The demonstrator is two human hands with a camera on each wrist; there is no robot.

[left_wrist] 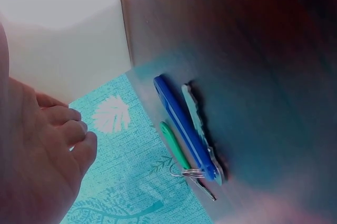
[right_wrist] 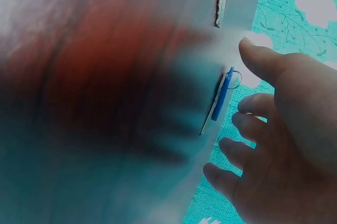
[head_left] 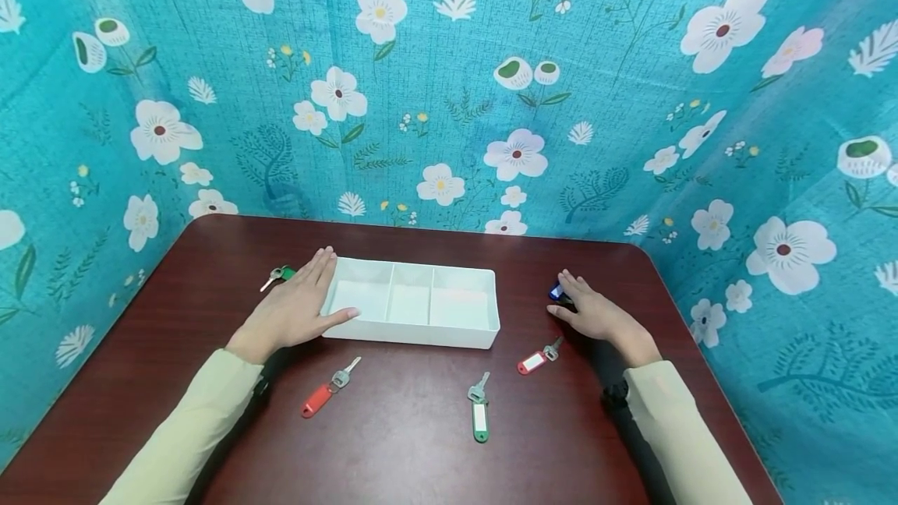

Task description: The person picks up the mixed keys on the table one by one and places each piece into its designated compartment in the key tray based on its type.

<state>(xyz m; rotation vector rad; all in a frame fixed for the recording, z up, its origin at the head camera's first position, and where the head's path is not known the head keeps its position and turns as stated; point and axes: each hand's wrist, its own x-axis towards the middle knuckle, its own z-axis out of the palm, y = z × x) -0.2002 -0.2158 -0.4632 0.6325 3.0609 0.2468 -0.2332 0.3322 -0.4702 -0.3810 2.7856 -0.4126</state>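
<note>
My left hand (head_left: 298,306) is at the left end of a white three-compartment tray (head_left: 410,333), fingers straight and thumb over its front wall. Beyond that hand lies a key with a green tag (head_left: 288,273). The left wrist view adds a key with a blue tag (left_wrist: 181,124) beside the green tag (left_wrist: 175,145); the hand hides this blue one in the head view. On the right, my right hand (head_left: 596,314) hovers with spread fingers close over another key with a blue tag (head_left: 556,291). That tag (right_wrist: 222,98) shows apart from the fingers in the right wrist view.
Toward the front lie a key with a red tag (head_left: 318,401), one with a green tag (head_left: 480,421) and another with a red tag (head_left: 532,363). The dark wooden table (head_left: 407,443) ends at a blue floral curtain (head_left: 435,100) behind and at the sides.
</note>
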